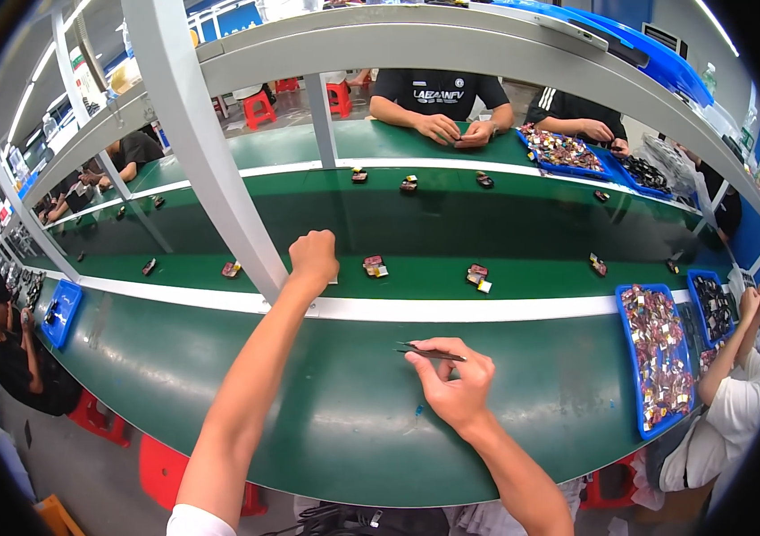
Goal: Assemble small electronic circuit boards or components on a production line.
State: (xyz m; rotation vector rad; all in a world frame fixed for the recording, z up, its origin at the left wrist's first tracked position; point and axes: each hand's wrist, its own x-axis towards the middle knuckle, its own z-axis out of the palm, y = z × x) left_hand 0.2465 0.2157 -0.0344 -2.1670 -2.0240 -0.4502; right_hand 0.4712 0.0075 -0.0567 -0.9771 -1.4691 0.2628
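Note:
My left hand (315, 259) reaches across the white rail to the near edge of the green belt, beside the grey post. Its fingers are curled down and closed, and the back of the hand hides what they hold, if anything. A pale edge shows just below it. Above the green table (353, 393), my right hand (460, 384) grips dark tweezers (434, 353), their tips pointing left. On the belt to the right of my left hand lie a small dark-red and yellow electronic part (375, 266) and a similar one (478, 277) with a white tab.
A grey post (210, 152) rises left of my left arm. On the right stand a blue tray (657, 357) of similar parts and a smaller blue tray (710, 308) of black pieces. Co-workers sit opposite and at both sides. Several parts dot the belt (532, 214).

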